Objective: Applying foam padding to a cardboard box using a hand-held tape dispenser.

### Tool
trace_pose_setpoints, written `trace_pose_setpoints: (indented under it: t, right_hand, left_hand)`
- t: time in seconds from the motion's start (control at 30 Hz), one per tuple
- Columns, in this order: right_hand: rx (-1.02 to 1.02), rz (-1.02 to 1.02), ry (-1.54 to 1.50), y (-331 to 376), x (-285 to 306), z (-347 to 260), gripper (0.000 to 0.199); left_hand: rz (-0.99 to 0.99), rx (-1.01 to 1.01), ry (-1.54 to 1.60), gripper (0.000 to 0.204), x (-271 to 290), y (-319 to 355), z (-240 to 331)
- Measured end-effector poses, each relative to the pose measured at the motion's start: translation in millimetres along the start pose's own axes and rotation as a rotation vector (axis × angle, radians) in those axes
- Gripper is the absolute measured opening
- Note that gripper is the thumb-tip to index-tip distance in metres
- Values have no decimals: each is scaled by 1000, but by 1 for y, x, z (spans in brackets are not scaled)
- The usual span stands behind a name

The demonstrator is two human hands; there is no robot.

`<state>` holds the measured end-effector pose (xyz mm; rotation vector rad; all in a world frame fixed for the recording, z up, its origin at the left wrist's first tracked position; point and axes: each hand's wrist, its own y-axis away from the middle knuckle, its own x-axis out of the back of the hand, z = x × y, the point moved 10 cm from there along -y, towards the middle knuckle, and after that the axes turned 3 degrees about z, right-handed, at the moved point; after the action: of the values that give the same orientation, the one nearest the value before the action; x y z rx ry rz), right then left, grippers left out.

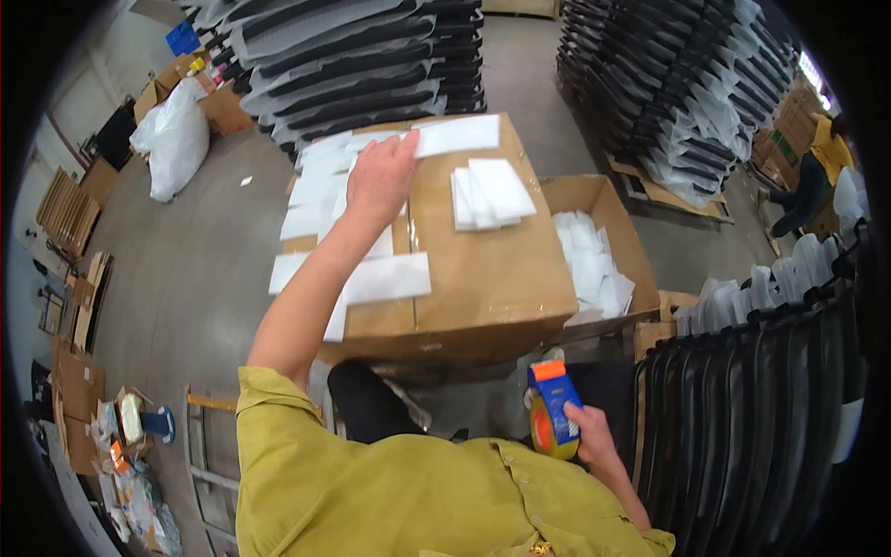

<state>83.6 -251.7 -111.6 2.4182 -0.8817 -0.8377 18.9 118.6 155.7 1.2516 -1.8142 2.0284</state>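
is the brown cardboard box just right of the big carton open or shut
Open: the brown cardboard box shows its inner wall, and loose white flat pieces are visible inside.

The floor (213, 278) is grey and smooth, with a dull shine on the left side. At the upper left there is a pale wall (86, 90), and out from it a large white plastic bag (176, 139) is beside cardboard boxes (223, 110). Farther back rise tall stacks of dark parts (339, 60) with whitish wrapping. A bright strip (814, 79) shines at the upper right.
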Motion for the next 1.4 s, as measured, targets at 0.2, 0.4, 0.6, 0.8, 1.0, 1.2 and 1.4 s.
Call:
trace_pose_setpoints:
  t: [0.2, 0.4, 0.6, 0.8, 1.0, 1.2, 1.4]
  right_hand:
    - [-69, 130, 55, -13, 32, 19, 29]
    - [-139, 237, 4, -18, 37, 3, 29]
    - [-140, 217, 16, -28, 34, -7, 24]
    - [-107, 151, -8, -19, 12, -24, 24]
    - [-54, 134, 114, -10, 29, -7, 31]
    - [13, 88, 76, 11, 25, -6, 27]
    - [65, 41, 149, 33, 26, 0, 25]
  left_hand:
    - [-186, 52, -99, 26, -159, -30, -43]
    - [-507, 223, -58, 34, -257, 5, -65]
    - [-449, -7, -250, 33, -244, -17, -47]
    - [-468, -27, 474, 47, -199, -14, 83]
    - [-877, -59, 306, 46, -211, 16, 117]
    - [-795, -223, 216, 33, -203, 20, 128]
    - [-253, -301, 266, 19, -141, 9, 131]
